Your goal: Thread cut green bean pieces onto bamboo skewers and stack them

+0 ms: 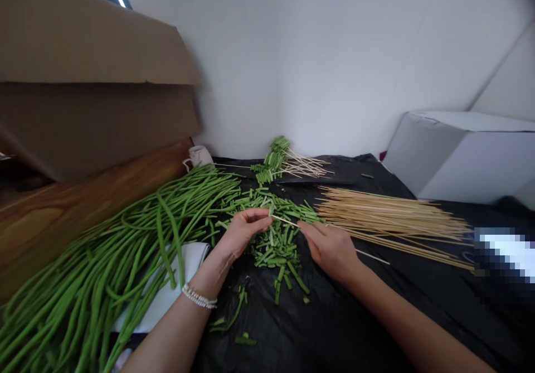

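Observation:
My left hand (243,229) pinches a short piece of green bean (271,209) at the tip of a thin wooden skewer. My right hand (331,248) is closed around that skewer (286,220), whose far end sticks out past my wrist on the right. Beneath both hands lies a loose heap of cut bean pieces (273,245). Behind them are finished-looking skewers threaded with bean pieces (272,161), their bare sticks (307,165) pointing right. To the right of the heap is a spread bundle of plain skewers (388,217).
Long uncut green beans (121,250) cover the left side, partly over a white sheet (156,300). A cardboard box (96,83) stands at the left, near a mug (199,156). A white box (468,155) stands at the right. Black plastic (330,328) covers the table.

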`<act>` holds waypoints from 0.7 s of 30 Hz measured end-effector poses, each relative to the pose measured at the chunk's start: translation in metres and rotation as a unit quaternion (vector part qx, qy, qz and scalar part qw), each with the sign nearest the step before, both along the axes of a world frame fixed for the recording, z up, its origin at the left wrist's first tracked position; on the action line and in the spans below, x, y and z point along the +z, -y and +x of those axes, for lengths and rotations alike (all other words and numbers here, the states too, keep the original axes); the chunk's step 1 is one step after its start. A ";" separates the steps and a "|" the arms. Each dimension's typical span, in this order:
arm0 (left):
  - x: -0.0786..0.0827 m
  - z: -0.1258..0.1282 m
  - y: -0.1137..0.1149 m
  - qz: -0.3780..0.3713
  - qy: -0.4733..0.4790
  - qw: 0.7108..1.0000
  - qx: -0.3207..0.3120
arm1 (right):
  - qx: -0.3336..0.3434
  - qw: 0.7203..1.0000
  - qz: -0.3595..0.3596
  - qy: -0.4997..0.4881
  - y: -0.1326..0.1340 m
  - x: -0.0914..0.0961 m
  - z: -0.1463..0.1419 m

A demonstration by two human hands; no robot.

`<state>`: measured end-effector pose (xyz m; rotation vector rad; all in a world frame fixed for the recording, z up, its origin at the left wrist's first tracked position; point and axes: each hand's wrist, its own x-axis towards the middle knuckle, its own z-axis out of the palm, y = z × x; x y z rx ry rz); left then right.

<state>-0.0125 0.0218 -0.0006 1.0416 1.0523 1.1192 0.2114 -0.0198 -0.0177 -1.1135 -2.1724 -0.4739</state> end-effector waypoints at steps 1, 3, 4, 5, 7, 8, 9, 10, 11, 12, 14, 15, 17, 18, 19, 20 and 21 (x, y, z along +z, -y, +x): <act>0.000 0.000 0.000 0.000 0.000 1.000 0.000 | -0.001 1.000 -0.002 0.001 0.000 0.000 0.000; 0.000 0.001 0.000 0.002 -0.001 1.000 0.000 | -0.004 1.000 -0.007 0.002 0.000 0.000 0.000; 0.000 0.001 0.000 0.004 -0.004 1.000 0.001 | -0.006 1.000 -0.010 0.003 0.000 -0.001 0.000; 0.000 0.001 0.000 0.008 -0.009 1.000 0.002 | -0.009 1.000 -0.013 0.004 0.000 -0.001 0.000; 0.000 0.001 0.000 0.018 -0.025 0.999 0.006 | -0.012 1.000 -0.017 0.006 -0.001 -0.002 0.000; 0.000 0.001 0.000 0.025 -0.037 0.999 0.006 | -0.013 1.000 -0.018 0.007 -0.001 -0.002 0.000; 0.000 0.001 0.001 0.033 -0.050 0.998 0.004 | -0.013 1.000 -0.017 0.009 -0.001 -0.002 0.000; 0.000 0.002 0.001 0.041 -0.061 0.997 0.001 | -0.012 1.000 -0.014 0.009 -0.001 -0.002 0.000; 0.001 0.002 0.002 0.049 -0.069 0.996 -0.005 | -0.010 1.000 -0.010 0.010 0.000 -0.003 -0.001; 0.001 0.003 0.002 0.055 -0.071 0.996 -0.010 | -0.008 1.000 -0.007 0.010 0.000 -0.003 -0.001; 0.002 0.004 0.003 0.043 -0.048 0.998 -0.018 | -0.005 1.000 -0.005 0.003 0.000 -0.004 -0.002; 0.002 0.005 0.004 0.025 -0.026 0.999 -0.022 | -0.004 1.000 -0.007 -0.002 0.000 -0.004 -0.003; 0.002 0.005 0.005 -0.020 0.025 0.999 -0.034 | 0.000 1.000 -0.012 -0.013 0.000 -0.004 -0.003; 0.002 0.005 0.005 -0.039 0.047 0.997 -0.041 | 0.003 1.000 -0.012 -0.018 0.000 -0.004 -0.003; 0.002 0.005 0.004 -0.050 0.063 0.996 -0.047 | 0.007 1.000 -0.010 -0.023 0.000 -0.004 -0.003; 0.002 0.004 0.004 -0.056 0.075 0.994 -0.052 | 0.012 1.000 -0.007 -0.028 0.000 -0.004 -0.003; 0.002 0.004 0.003 -0.058 0.082 0.993 -0.054 | 0.016 0.999 -0.003 -0.032 0.000 -0.005 -0.003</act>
